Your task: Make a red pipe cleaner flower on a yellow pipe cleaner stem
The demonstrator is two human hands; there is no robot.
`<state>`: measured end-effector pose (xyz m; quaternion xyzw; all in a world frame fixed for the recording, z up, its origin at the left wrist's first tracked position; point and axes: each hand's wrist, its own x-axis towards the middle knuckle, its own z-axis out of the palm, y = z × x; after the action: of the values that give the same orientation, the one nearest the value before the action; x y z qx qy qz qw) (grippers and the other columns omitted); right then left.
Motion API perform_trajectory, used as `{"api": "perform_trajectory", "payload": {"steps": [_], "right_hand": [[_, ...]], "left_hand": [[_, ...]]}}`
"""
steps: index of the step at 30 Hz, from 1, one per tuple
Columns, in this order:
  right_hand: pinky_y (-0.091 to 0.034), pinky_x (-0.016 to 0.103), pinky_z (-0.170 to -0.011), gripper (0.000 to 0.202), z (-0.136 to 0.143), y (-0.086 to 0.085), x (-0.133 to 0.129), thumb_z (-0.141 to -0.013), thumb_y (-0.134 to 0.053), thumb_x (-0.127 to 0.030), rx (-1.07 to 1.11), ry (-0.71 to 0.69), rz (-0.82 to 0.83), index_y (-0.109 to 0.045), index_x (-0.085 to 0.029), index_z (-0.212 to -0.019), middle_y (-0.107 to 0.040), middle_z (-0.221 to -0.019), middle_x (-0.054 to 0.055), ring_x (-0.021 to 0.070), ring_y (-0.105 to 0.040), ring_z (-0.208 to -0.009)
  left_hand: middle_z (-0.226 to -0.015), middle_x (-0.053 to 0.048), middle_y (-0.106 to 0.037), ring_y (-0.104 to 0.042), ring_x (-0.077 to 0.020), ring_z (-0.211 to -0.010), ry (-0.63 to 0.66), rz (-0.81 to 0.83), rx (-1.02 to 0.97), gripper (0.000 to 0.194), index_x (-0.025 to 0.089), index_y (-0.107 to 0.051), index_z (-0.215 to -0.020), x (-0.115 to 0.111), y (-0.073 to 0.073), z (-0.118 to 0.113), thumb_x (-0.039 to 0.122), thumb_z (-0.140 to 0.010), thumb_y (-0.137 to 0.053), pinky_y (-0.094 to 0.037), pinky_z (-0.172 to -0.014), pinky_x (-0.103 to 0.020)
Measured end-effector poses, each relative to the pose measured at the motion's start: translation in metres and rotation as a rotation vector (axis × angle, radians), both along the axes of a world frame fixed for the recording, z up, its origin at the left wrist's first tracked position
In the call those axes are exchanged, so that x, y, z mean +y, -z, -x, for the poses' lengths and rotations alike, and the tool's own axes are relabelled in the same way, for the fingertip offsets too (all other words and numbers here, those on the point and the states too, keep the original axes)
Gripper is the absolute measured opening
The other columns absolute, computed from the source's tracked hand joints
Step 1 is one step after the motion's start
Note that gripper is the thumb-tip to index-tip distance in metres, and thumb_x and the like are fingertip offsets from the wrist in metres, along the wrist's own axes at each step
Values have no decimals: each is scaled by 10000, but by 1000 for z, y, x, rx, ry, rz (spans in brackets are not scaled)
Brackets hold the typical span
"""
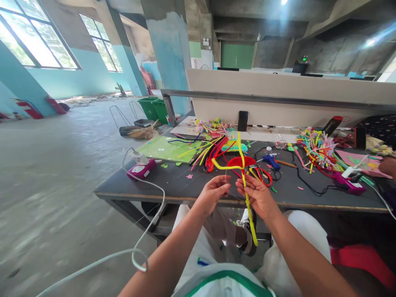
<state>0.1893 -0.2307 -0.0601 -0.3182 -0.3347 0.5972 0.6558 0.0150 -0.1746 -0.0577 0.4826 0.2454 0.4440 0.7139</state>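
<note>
My right hand (254,192) pinches the stem of a yellow pipe cleaner figure (249,206), just below where its arms branch out. The stem is twisted and hangs down past the table edge; one arm points up, another bends left. A red oval piece (239,162) shows behind the branching point; whether it is attached I cannot tell. Left of the stem, my left hand (215,190) is closed, thumb against fingertips. A very thin pale strand (225,176) shows at those fingers. Behind my hands lies a bundle of red, black and yellow pipe cleaners (216,150).
A blue glue gun (271,161) and red-handled scissors (266,178) lie behind my right hand. Purple power blocks (140,170) with white cables sit at both sides. Colourful pipe cleaner piles (315,146) and an upright phone (243,121) stand further back. Another person's hand (387,166) is at far right.
</note>
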Motion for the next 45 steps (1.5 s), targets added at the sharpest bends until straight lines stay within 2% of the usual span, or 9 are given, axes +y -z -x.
{"api": "perform_trajectory", "payload": {"steps": [4,9,12,17,25,28,33,38,45], "right_hand": [[-501,324,-865,430,1,-2,-1,-644,-763,-149,4,0,22,-666,-233,-1054,-709,-1060,59,197,-658,-996],[-509,326,-838,438,1,-6,-3,-625,-770,-149,-12,-17,66,-672,-237,-1042,-711,-1055,56,202,-661,-989],[-510,331,-834,434,3,-3,-2,-624,-774,-155,-15,-29,64,-673,-237,-1038,-715,-1039,58,207,-663,-982],[-513,342,-841,445,4,5,0,-636,-765,-140,7,-85,56,-664,-236,-1059,-703,-1075,58,211,-661,-990],[-510,337,-880,435,2,6,-1,-654,-756,-117,36,-155,85,-649,-230,-1061,-698,-1087,58,201,-647,-1031],[-515,349,-872,425,2,6,0,-660,-751,-118,31,-159,88,-645,-217,-1060,-699,-1081,68,211,-647,-1032],[-533,335,-809,415,7,5,-1,-632,-769,-127,-35,-183,110,-660,-199,-1026,-714,-1034,78,214,-676,-961],[-533,316,-785,419,11,8,-4,-601,-794,-152,-73,-267,164,-668,-180,-1000,-718,-1014,90,223,-679,-953],[-523,325,-800,428,14,13,-6,-604,-795,-153,-103,-403,206,-661,-165,-1011,-719,-1002,107,223,-683,-936]], "left_hand": [[-757,-16,-603,-570,-93,-633,-27,-92,52,336,153,-659,-1008,-2,6,-4,263,-698,-729,-440,-612,-225],[-749,-15,-599,-566,-95,-638,-7,-122,80,309,146,-652,-997,2,2,0,266,-718,-710,-443,-617,-233],[-712,-3,-599,-569,-93,-621,-71,-129,96,295,150,-635,-967,7,-3,3,296,-721,-707,-429,-590,-219],[-653,10,-597,-542,-79,-554,-164,-116,111,254,135,-604,-774,19,-7,3,314,-667,-750,-401,-537,-208],[-664,5,-617,-556,-98,-585,-164,-142,-25,312,152,-648,-928,18,-5,11,244,-652,-760,-412,-575,-225],[-684,-16,-634,-567,-108,-604,-117,-143,0,295,143,-666,-917,18,-10,15,255,-659,-756,-423,-591,-232],[-925,-81,-691,-625,-141,-733,3,-138,81,382,151,-676,-1039,29,-30,21,301,-692,-733,-454,-653,-235],[-792,-101,-696,-619,-158,-647,89,-108,231,368,109,-706,-971,47,-51,19,363,-704,-713,-455,-589,-247],[-571,-45,-614,-491,-105,-467,318,-342,589,251,116,-738,-784,60,-60,8,318,-636,-742,-341,-443,-222]]}}
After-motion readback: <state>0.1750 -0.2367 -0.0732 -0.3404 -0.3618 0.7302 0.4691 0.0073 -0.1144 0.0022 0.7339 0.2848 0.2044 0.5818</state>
